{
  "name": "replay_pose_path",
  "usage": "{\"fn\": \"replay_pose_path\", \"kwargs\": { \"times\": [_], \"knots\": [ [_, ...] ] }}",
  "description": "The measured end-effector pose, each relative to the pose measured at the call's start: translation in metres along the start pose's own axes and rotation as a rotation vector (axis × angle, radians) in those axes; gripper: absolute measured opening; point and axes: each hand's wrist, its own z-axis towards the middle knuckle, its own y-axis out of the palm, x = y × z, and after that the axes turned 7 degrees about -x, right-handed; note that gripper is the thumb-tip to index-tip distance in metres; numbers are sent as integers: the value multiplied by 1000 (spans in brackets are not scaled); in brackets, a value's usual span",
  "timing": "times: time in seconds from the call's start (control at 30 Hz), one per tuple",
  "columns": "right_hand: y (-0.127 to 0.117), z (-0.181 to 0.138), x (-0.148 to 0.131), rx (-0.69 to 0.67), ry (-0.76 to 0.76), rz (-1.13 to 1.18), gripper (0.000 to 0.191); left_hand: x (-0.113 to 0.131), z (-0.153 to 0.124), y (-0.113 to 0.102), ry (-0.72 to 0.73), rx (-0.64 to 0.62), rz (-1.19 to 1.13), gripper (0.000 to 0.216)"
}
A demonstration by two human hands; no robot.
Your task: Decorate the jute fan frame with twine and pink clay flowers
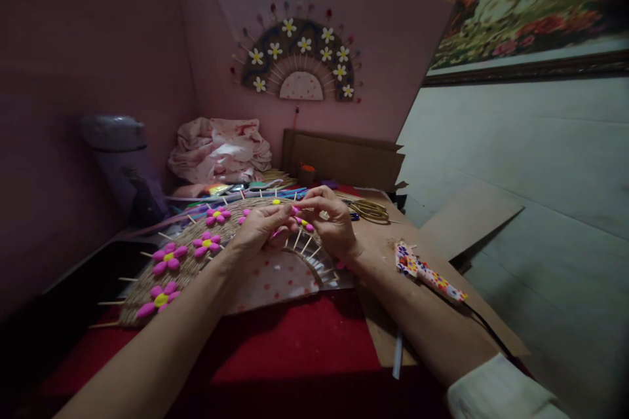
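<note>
My left hand (268, 226) and my right hand (333, 219) meet above a half-round fan (184, 275) wrapped in twine, fingertips pinched together. A small pink clay piece (295, 210) shows between them; its exact shape is mostly hidden by my fingers. Pink flowers with yellow centres, such as one flower (168, 258) at the left, sit on the twine band. Thin wooden sticks poke out around its rim. The fan's inner half-circle is pale cloth (275, 281) with reddish dots.
A flower-patterned glue gun (427, 272) lies on cardboard at the right, near gold-handled scissors (371, 211). Behind are bunched pink cloth (221, 149), a cardboard box (344, 158) and a purple bottle (125, 167). A finished-looking fan (299, 55) hangs on the pink backdrop.
</note>
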Motion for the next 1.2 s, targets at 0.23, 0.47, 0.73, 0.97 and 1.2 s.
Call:
{"fn": "replay_pose_path", "kwargs": {
  "times": [0.23, 0.47, 0.73, 0.97, 1.2],
  "knots": [
    [1, 0, 0, -23, 0, 58, 15, 0, 0, 2, 34, 7, -49, 28],
    [0, 0, 1, -42, 21, 87, 17, 1, -1, 1, 17, -13, -5, 33],
    [1, 1, 0, 10, 21, 158, 11, -1, 1, 2, 15, 14, 5, 38],
    [0, 1, -2, -61, 29, 119, 12, 0, 2, 3, 33, 40, 21, 38],
    [0, 1, -1, -55, 43, 128, 15, 0, 1, 2, 25, 10, 56, 38]
  ]
}}
